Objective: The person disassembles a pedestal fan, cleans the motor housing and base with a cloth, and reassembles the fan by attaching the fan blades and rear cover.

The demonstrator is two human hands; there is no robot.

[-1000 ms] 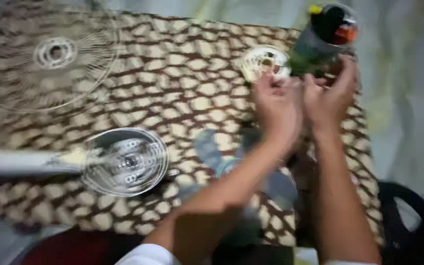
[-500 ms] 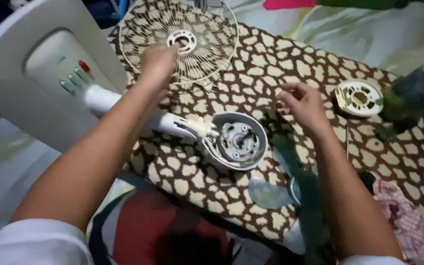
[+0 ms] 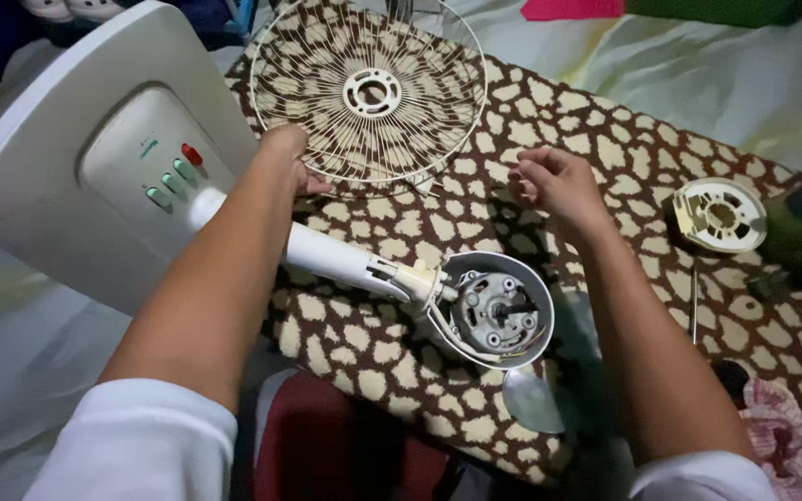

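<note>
Near the bottom centre, a grey fan blade (image 3: 549, 390) lies under the open fan motor housing (image 3: 498, 311), which shows grey metal and screws. Its white pole (image 3: 327, 255) runs up-left to the white fan base (image 3: 67, 186), whose panel carries green buttons and one red. At centre, the left hand (image 3: 290, 162) grasps the rim of the round wire fan guard (image 3: 368, 93) at upper centre; half a second ago it hovered above it. The right hand (image 3: 554, 186) is loosely clenched, empty. A round white cap (image 3: 718, 215) sits right, on the brown patterned cloth (image 3: 624, 139).
</note>
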